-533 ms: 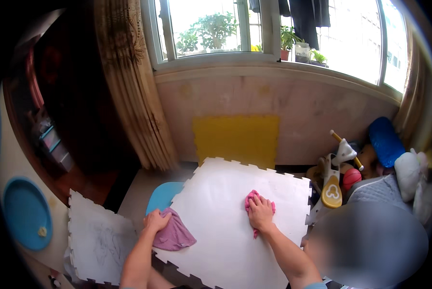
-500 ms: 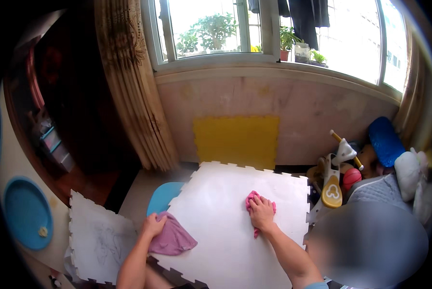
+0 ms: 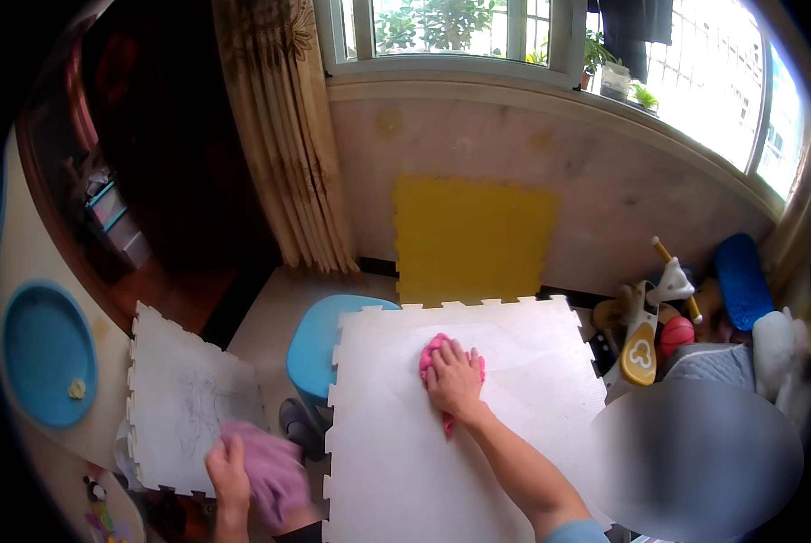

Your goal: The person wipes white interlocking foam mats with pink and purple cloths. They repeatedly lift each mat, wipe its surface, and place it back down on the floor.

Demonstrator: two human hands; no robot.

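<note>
My right hand presses a pink cloth flat onto a large white foam puzzle mat that lies in front of me. My left hand is low at the left and grips a purple cloth, beside the lower edge of a second white foam mat marked with faint scribbles. Part of the pink cloth is hidden under my right palm.
A blue stool stands between the two mats. A yellow foam mat leans on the wall under the window. Toys and a blue cushion pile up at the right. A curtain hangs at the left, and a blue round disc sits on the left wall.
My left hand has pulled the purple cloth off the big mat, down and to the left toward the scribbled mat. My right hand stays on the pink cloth.
</note>
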